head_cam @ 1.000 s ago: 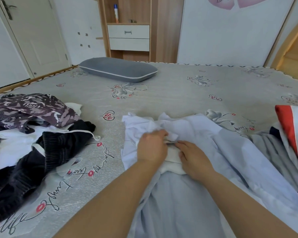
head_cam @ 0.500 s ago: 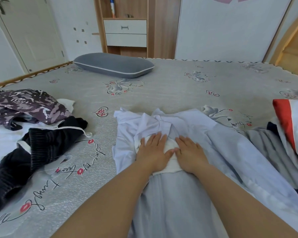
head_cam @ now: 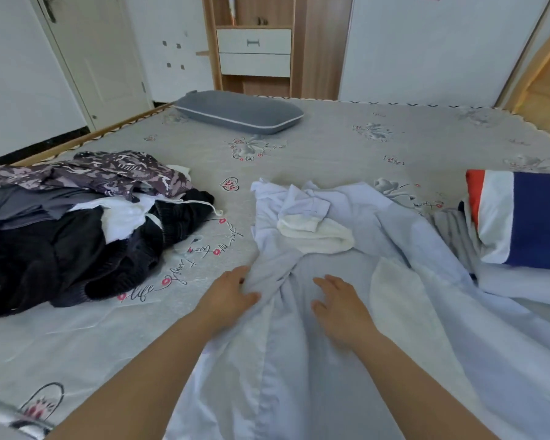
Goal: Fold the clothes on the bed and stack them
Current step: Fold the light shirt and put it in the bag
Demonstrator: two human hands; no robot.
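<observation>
- Bed (head_cam: 346, 147) with a grey printed sheet carries all the clothes; a grey pillow (head_cam: 238, 111) lies near its far edge.
- A pale blue shirt (head_cam: 299, 360) is spread from the bed's middle down to its near edge, collar end away from the person, its cloth creased and bunched along the left side.
- A folded white garment (head_cam: 318, 233) rests on the upper part of the shirt, just below the rumpled collar.
- The left hand (head_cam: 229, 296) lies at the shirt's left edge, fingers and thumb closed on a gathered fold of the blue cloth.
- The right hand (head_cam: 338, 308) rests flat on the shirt's middle, fingers straight and slightly spread, palm down, holding nothing.
- The two hands are near each other, with a ridge of bunched shirt cloth between them.
- A heap of unfolded dark clothes (head_cam: 77, 242) sits by the bed's left edge, topped by a purple patterned garment (head_cam: 108, 173), well apart from the shirt.
- At the bed's right edge lies a red, white and navy garment (head_cam: 518, 217), with a grey garment (head_cam: 451, 233) just beside it, touching the shirt's right side.
- Beyond the bed's far edge stand a wooden drawer unit (head_cam: 254, 52) and a white door (head_cam: 99, 58).
</observation>
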